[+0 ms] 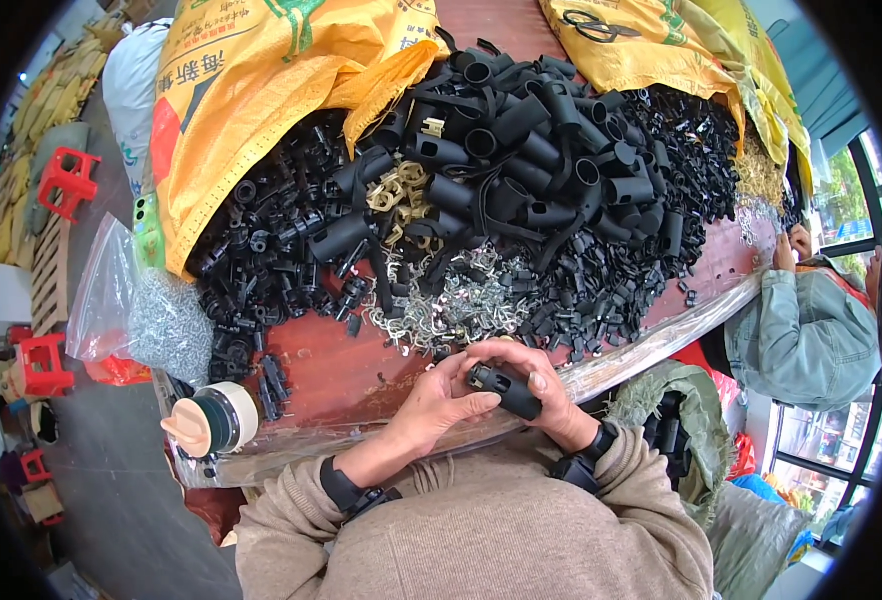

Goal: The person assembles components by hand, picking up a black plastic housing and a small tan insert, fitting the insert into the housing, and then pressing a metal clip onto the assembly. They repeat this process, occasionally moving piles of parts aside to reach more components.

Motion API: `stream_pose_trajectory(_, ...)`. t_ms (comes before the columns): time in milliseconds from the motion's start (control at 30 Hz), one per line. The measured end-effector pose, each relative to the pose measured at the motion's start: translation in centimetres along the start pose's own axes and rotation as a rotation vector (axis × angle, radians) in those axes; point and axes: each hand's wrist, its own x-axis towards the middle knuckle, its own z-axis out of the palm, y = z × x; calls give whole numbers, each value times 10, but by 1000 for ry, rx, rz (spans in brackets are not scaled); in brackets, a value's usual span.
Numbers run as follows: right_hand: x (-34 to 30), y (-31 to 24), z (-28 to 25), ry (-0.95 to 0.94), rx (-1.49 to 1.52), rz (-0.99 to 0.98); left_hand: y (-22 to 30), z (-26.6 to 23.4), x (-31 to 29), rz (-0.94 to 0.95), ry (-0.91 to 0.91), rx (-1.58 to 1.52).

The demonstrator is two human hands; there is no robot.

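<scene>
1. Black and slotted at one end, a short tube (511, 392) sits between your two hands in the head view, just above the near edge of the table, held tilted with its slotted end toward your left.
2. Your left hand (426, 405) pinches it: the thumb lies along the near side, and the fingers bend behind the slotted end.
3. Your right hand (553, 396) curves about the far side and the other end, forefinger arched over, thumb raised beside the tube; you cannot tell from here whether those fingers press on it.
4. Just beyond your hands, silvery metal hooks (456, 305) lie loose on the red tabletop (326, 365), with small black pieces (611, 275) to their right.
5. Farther off you have a big heap of black tubes (536, 135), and brass-coloured parts (398, 190) at its left side.
6. Yellow sacks (291, 95) spread over the far side; scissors (598, 27) lie on the right-hand one.
7. To your left stand a beige-lidded flask (229, 418) and a clear bag (101, 300) of small silvery bits.
8. At your right, a co-worker in a blue-green jacket (806, 330) has hands at the table edge.
</scene>
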Motion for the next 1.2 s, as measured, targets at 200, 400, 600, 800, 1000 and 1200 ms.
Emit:
stream_pose_trajectory(200,-5,1,-1,43,122,59,-4,-4,1,-28,-29,43)
stream_pose_trajectory(400,-7,-4,-1,32,112,63,0,1,-3,-25,-33,58)
stream_pose_trajectory(600,-57,-65,-42,255,-54,-12,31,-22,-19,128,122,233)
stream_pose_trajectory(800,-157,-111,-93,266,-512,135,65,-56,-34,418,603,1194)
stream_pose_trajectory(1000,-170,-109,-82,371,-1582,418,65,-66,-20,706,693,1576)
stream_pose_trajectory(1200,-72,-87,-34,128,-1489,56,59,-74,-12,687,669,1666)
